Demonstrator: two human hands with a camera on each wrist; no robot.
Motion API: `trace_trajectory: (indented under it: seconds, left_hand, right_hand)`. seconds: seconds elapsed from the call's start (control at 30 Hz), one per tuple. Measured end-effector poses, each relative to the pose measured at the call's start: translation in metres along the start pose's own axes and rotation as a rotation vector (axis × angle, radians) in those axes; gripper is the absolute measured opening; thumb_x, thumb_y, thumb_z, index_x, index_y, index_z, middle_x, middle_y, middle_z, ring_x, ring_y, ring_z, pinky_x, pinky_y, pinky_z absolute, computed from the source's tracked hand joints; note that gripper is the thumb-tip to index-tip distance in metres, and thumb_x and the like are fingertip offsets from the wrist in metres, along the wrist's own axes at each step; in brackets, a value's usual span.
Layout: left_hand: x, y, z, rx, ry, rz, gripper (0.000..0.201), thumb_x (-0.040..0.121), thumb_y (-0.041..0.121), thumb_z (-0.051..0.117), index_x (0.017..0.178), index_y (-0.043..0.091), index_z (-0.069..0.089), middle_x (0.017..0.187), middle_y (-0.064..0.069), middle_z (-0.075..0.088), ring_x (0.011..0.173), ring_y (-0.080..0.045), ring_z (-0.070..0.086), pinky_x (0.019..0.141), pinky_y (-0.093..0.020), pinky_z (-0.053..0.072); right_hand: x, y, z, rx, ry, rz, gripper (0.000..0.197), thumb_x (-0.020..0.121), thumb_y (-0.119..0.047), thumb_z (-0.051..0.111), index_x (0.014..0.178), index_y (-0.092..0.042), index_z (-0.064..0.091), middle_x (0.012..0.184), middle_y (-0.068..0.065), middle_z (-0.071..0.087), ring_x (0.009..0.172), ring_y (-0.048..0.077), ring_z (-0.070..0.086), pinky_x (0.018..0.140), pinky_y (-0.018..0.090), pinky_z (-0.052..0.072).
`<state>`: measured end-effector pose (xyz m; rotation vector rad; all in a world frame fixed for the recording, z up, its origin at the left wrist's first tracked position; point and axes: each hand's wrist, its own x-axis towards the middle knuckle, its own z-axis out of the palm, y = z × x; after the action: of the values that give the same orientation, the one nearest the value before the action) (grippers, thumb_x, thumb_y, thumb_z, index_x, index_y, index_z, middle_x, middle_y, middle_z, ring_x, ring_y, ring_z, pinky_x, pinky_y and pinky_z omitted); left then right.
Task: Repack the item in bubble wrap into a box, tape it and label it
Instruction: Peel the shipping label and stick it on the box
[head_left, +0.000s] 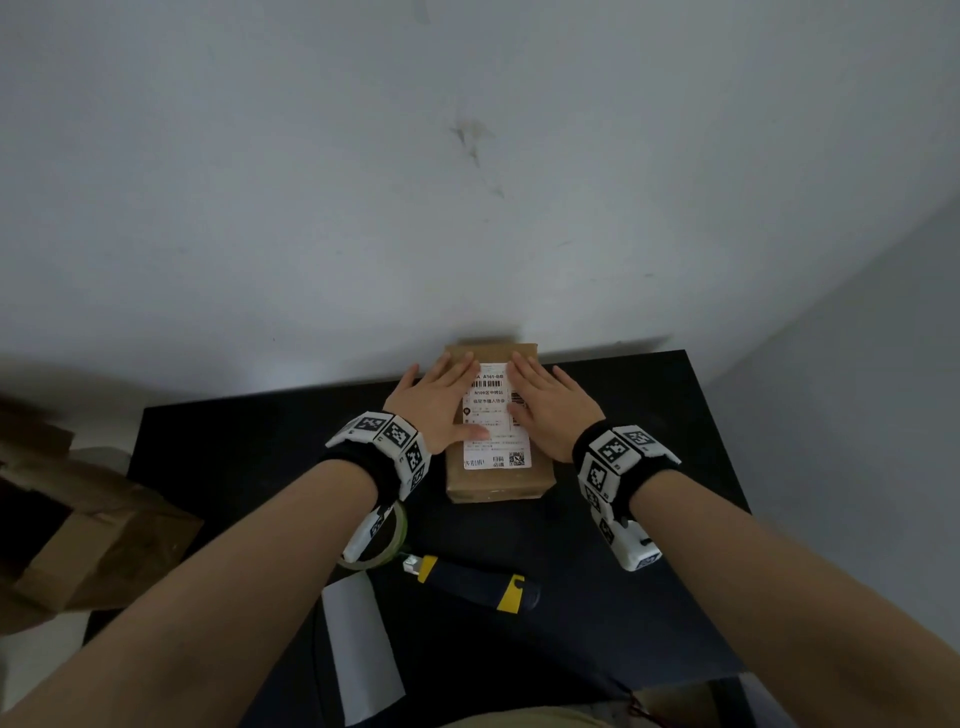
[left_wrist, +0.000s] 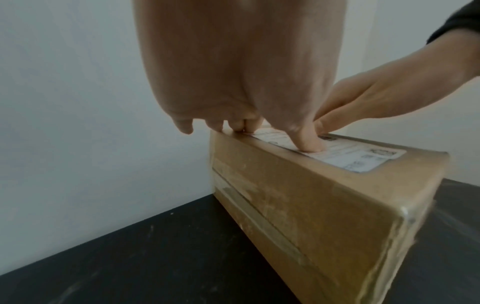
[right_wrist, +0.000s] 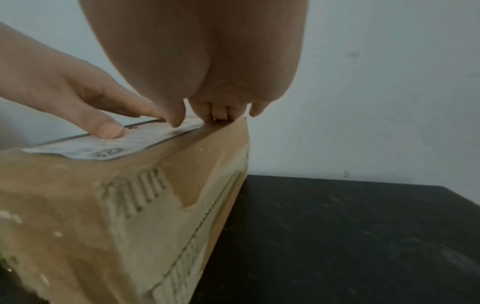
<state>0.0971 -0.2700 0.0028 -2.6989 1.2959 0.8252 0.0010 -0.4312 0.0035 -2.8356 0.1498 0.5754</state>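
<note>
Pressing the label (head_left: 496, 415) flat on my box (head_left: 496, 480).

The box sits at the counter's (head_left: 623, 415) far edge, seemingly against the wall. My left hand (head_left: 436, 405) and right hand (head_left: 550, 410) lie flat, fingers straight, on the label. Nearer me: tape roll (head_left: 397, 540), knife (head_left: 472, 579).

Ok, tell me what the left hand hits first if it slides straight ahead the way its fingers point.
Probably the white wall: the left hand lies flat on the box, fingertips near its far edge, which seems to stand against the wall.
</note>
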Motion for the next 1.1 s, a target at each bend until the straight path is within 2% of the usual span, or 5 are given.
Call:
trace_trajectory:
  seconds: [0.7, 0.83, 0.93, 1.0, 1.1]
  left_hand:
    - [-0.064, 0.012, 0.060, 0.237, 0.190, 0.246, 0.054, 0.102, 0.036, 0.022, 0.149, 0.018, 0.001, 0.158, 0.000, -0.003, 0.145, -0.014, -0.004, 0.113, -0.026, -0.008]
    - [-0.065, 0.020, 0.062, 0.223, 0.249, 0.217, 0.051, 0.099, 0.027, 0.040, 0.145, 0.008, 0.027, 0.154, -0.010, 0.023, 0.143, -0.016, 0.018, 0.116, -0.025, 0.013]
    - [-0.065, 0.023, 0.063, 0.196, 0.309, 0.232, 0.051, 0.054, 0.022, 0.090, 0.098, 0.004, 0.072, 0.105, -0.012, 0.071, 0.102, -0.020, 0.067, 0.079, -0.026, 0.055]
    - [-0.067, 0.024, 0.065, 0.124, 0.361, 0.247, 0.047, 0.043, 0.015, 0.094, 0.084, 0.004, 0.075, 0.091, -0.010, 0.074, 0.088, -0.022, 0.071, 0.064, -0.029, 0.058]
    - [-0.075, 0.030, 0.062, 0.019, 0.387, 0.239, 0.036, 0.078, 0.008, 0.073, 0.112, -0.001, 0.065, 0.122, -0.017, 0.062, 0.118, -0.028, 0.057, 0.092, -0.034, 0.050]
  right_hand:
    - [-0.022, -0.025, 0.014, 0.022, -0.004, -0.077, 0.056, 0.102, -0.027, 0.024, 0.150, -0.013, -0.001, 0.159, 0.003, -0.002, 0.146, 0.015, 0.000, 0.116, 0.029, -0.001]
    - [-0.041, -0.030, 0.026, 0.031, 0.012, -0.116, 0.055, 0.102, -0.029, 0.024, 0.150, -0.014, 0.002, 0.159, 0.003, 0.000, 0.146, 0.015, 0.000, 0.115, 0.027, -0.002]
    - [-0.057, -0.033, 0.038, 0.032, 0.038, -0.133, 0.054, 0.102, -0.030, 0.024, 0.150, -0.015, 0.003, 0.159, 0.002, 0.001, 0.146, 0.014, 0.000, 0.115, 0.027, -0.002]
    - [-0.066, -0.035, 0.045, 0.026, 0.052, -0.140, 0.055, 0.102, -0.030, 0.025, 0.150, -0.015, 0.003, 0.159, 0.001, 0.001, 0.146, 0.014, 0.000, 0.116, 0.028, -0.001]
    - [-0.081, -0.040, 0.057, 0.025, 0.084, -0.157, 0.054, 0.101, -0.028, 0.027, 0.150, -0.016, 0.006, 0.159, 0.000, 0.003, 0.146, 0.013, 0.001, 0.117, 0.028, 0.000]
